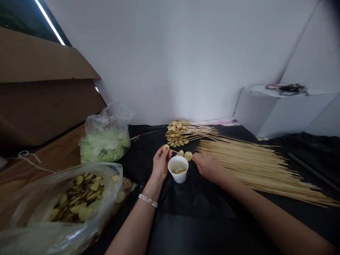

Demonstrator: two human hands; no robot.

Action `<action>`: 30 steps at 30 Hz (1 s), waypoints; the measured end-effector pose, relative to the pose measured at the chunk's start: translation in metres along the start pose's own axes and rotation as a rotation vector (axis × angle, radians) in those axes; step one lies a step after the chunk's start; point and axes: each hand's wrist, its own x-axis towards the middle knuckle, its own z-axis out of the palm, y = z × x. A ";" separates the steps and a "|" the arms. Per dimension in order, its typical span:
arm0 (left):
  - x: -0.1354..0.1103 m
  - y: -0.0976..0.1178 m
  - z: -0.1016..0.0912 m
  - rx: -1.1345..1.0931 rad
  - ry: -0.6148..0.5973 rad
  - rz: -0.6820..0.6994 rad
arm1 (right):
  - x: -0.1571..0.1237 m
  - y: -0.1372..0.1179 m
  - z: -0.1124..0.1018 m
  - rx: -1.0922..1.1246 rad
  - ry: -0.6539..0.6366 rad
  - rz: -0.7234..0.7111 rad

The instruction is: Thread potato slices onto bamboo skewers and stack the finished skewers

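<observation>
Above a white paper cup (178, 179), a thin wooden skewer (174, 151) carries two pale potato slices (188, 156). My left hand (160, 162) pinches another potato slice (166, 147) at the skewer's left end. My right hand (208, 167) is closed at the skewer's right side, beside the threaded slices; its fingers hide that part of the stick. A few slices (180, 170) lie inside the cup. Behind the hands is a pile of filled potato skewers (177, 132), their bare sticks pointing right.
Many loose skewers (249, 166) spread across the black covering (196, 226) on the right. A clear plastic bag of potato slices (79, 198) stands open at left, with a bag of pale green leaves (105, 143) behind. A white box (281, 109) stands back right.
</observation>
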 end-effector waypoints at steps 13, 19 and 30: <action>-0.001 0.005 -0.002 0.031 0.004 0.023 | 0.001 0.001 0.005 0.043 0.051 -0.026; -0.001 0.004 -0.003 0.033 -0.039 0.016 | 0.001 0.001 0.005 0.061 0.049 -0.017; -0.003 0.004 -0.001 0.077 -0.023 0.032 | -0.001 -0.002 0.001 0.036 0.084 -0.023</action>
